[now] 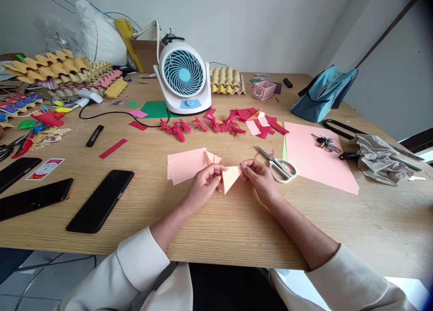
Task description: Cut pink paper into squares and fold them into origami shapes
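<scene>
Between my hands, just above the table, is a small pale peach paper triangle [230, 177] with one corner pointing down. My left hand [205, 180] pinches its left corner, while my right hand [259, 178] grips the right corner between thumb and fingers. Pink paper pieces [186, 166] lie on the table behind my left hand. A small folded peach paper [212, 158] rests at their right end. White-handled scissors [282, 169] lie beside my right hand, blades pointing away to the left.
A white fan [185, 76] stands at the back, with red paper shapes [203, 123] in front. Large pink sheets [316, 155] lie right, bearing keys [325, 143]. Several phones [100, 202] lie left near a black marker [95, 135]. A blue bag [321, 97] stands back right.
</scene>
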`<state>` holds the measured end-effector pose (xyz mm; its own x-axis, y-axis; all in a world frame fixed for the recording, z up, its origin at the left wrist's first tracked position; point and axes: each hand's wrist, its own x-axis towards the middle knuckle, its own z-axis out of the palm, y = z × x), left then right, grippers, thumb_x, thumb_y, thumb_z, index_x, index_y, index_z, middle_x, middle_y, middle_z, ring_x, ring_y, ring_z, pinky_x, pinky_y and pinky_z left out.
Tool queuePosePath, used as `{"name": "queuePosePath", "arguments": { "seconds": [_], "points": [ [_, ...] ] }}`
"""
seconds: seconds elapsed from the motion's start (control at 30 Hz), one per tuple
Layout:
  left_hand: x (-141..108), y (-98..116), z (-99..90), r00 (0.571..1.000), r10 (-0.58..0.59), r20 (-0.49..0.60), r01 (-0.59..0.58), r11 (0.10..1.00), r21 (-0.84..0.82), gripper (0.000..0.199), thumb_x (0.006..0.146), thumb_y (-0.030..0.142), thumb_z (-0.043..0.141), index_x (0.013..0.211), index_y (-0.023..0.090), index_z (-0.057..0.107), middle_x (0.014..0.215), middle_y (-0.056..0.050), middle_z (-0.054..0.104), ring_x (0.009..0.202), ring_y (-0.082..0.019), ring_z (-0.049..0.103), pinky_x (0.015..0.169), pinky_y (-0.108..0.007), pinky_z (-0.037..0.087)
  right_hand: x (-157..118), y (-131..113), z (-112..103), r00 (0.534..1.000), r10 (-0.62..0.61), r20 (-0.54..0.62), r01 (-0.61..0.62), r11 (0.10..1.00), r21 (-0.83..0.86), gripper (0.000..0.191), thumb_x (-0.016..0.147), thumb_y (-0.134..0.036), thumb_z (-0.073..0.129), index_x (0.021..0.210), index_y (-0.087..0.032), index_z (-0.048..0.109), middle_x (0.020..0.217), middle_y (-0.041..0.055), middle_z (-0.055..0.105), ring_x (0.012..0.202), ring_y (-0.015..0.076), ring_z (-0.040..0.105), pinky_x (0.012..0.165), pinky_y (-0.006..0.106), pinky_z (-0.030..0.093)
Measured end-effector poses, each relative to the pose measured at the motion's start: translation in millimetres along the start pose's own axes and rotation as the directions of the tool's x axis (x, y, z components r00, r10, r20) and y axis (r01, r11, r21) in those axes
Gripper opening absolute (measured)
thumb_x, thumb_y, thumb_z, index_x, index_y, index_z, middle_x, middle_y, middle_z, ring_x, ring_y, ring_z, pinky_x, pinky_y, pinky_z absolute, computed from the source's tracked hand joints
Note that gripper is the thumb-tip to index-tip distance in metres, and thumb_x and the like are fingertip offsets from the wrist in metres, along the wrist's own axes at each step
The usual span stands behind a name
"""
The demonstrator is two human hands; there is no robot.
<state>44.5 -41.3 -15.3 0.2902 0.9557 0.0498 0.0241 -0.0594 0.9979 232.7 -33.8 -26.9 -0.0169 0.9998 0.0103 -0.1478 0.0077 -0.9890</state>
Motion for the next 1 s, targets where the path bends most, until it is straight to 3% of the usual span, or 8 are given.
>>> {"name": "queuePosePath", "arguments": {
  "seconds": [0.27, 0.4, 0.6, 0.73, 0.87, 1.0],
  "points": [
    [1, 2, -0.6, 0.999, -0.033, -0.015, 0.032, 0.999, -0.044, 0.026, 0.078, 0.024, 0.057, 0.103, 0.017, 0.062, 0.093, -0.006, 0.066, 0.074, -0.014, 0.059, 0.055, -0.022, 0.049, -1, 0, 1, 1.0, -0.002, -0.018, 0.001, 1.0, -0.019, 0.032, 0.074, -0.048, 0.072, 0.079, -0.018, 0.059, 0.067, -0.0019, 0.053, 0.056, 0.01, 0.046, 0.053, 0.025, 0.034],
    [3, -4, -1.7, 1.0, 0.019, -0.021, -0.02, 0.997, -0.071, 0.027, 0.079, 0.026, 0.062, 0.105, 0.017, 0.06, 0.093, -0.005, 0.067, 0.071, -0.013, 0.059, 0.053, -0.02, 0.044, -2, -1, 2, 1.0, -0.007, -0.001, 0.007, 0.999, -0.035, 0.032, 0.075, -0.048, 0.071, 0.08, -0.019, 0.058, 0.065, -0.0019, 0.053, 0.056, 0.0102, 0.045, 0.054, 0.025, 0.035],
    [7, -14, -2.8, 0.998, 0.03, -0.063, -0.036, 0.994, -0.103, 0.037, 0.078, 0.034, 0.069, 0.11, 0.019, 0.058, 0.087, -0.003, 0.066, 0.067, -0.012, 0.058, 0.053, -0.02, 0.043, -4, 0, 2, 0.999, 0.005, 0.049, 0.0, 0.995, -0.099, 0.034, 0.077, -0.051, 0.068, 0.081, -0.019, 0.058, 0.063, -0.0017, 0.053, 0.057, 0.0113, 0.046, 0.054, 0.025, 0.035],
    [5, -11, -5.6, 0.996, 0.028, -0.08, -0.032, 0.998, -0.051, 0.042, 0.074, 0.029, 0.07, 0.114, 0.02, 0.058, 0.08, -0.001, 0.064, 0.065, -0.013, 0.057, 0.05, -0.019, 0.042, -5, 2, 4, 0.991, -0.014, 0.136, 0.034, 0.988, -0.149, 0.031, 0.078, -0.048, 0.067, 0.08, -0.019, 0.058, 0.065, -0.0022, 0.053, 0.058, 0.0109, 0.046, 0.054, 0.025, 0.035],
    [4, -6, -8.9, 0.996, 0.064, -0.065, -0.058, 0.994, 0.089, 0.029, 0.074, 0.019, 0.062, 0.103, 0.018, 0.065, 0.083, -0.002, 0.067, 0.069, -0.013, 0.058, 0.055, -0.021, 0.042, -8, 3, 8, 0.976, -0.026, 0.215, 0.067, 0.98, -0.187, 0.025, 0.081, -0.043, 0.066, 0.084, -0.019, 0.06, 0.074, 0.0003, 0.059, 0.063, 0.0118, 0.049, 0.057, 0.026, 0.037],
    [6, -7, -8.6, 0.996, 0.079, -0.046, -0.072, 0.988, 0.135, 0.015, 0.074, 0.018, 0.062, 0.089, 0.018, 0.064, 0.081, -0.001, 0.066, 0.07, -0.012, 0.059, 0.063, -0.021, 0.043, -9, 2, 9, 0.964, -0.063, 0.259, 0.101, 0.986, -0.134, 0.024, 0.081, -0.041, 0.067, 0.092, -0.02, 0.06, 0.084, 0.0024, 0.062, 0.073, 0.0142, 0.055, 0.065, 0.027, 0.044]
  ]
}}
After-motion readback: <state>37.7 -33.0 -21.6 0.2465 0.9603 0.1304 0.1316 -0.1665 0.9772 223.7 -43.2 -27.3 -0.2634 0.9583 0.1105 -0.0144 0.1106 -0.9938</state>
